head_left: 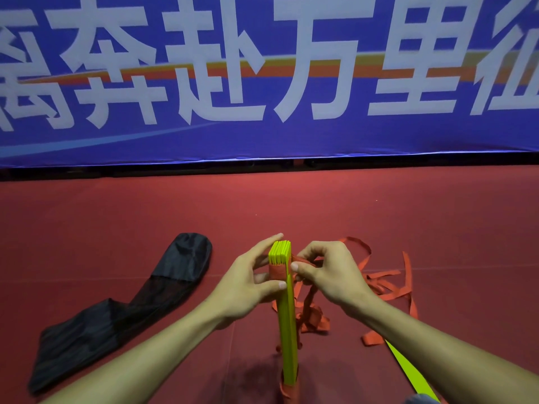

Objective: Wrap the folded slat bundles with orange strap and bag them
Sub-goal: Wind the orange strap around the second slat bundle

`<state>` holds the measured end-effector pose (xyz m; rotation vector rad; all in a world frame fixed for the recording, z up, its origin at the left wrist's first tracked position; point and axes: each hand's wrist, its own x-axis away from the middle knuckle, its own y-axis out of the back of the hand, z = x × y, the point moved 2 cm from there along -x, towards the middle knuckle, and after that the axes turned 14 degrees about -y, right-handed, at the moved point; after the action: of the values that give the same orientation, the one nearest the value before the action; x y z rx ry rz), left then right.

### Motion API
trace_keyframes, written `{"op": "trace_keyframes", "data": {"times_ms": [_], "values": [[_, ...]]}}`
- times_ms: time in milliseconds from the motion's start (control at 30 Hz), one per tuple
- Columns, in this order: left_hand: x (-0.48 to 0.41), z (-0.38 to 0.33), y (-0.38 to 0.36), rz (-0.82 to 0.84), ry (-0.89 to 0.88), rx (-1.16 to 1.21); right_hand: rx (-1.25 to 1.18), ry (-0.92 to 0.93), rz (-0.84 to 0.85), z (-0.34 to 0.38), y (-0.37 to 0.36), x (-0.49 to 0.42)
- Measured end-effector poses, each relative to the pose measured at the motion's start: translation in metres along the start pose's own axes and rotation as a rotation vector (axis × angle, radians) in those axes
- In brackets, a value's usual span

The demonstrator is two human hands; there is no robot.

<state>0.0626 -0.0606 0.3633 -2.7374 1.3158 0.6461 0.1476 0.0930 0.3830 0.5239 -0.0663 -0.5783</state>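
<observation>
Slat bundle (287, 316) stands on end; my left hand (248, 279) clamps its top steady so fingers (300, 268) of my right hand (328, 271), pinching the strap (315, 320), can wind.

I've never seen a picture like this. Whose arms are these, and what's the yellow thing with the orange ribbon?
The camera sits on a person's head and looks down, so you see their own arms. The left hand holds a bundle of yellow slats upright. The fingers of the right hand pinch an orange strap wound round its top. More strap lies loose on the red floor. A black bag lies to the left. A blue banner hangs behind.
</observation>
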Motion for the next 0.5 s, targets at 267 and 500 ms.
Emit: {"op": "trace_keyframes", "data": {"times_ms": [267,500], "values": [[-0.0015,0.0052,0.0046,0.133,-0.037,-0.117,-0.026,-0.034,0.078,0.0033,0.0008,0.002],[0.0009,0.0046,0.0033,0.117,-0.131,-0.136,0.0,-0.006,0.09,0.0036,0.0013,0.0004]]}}
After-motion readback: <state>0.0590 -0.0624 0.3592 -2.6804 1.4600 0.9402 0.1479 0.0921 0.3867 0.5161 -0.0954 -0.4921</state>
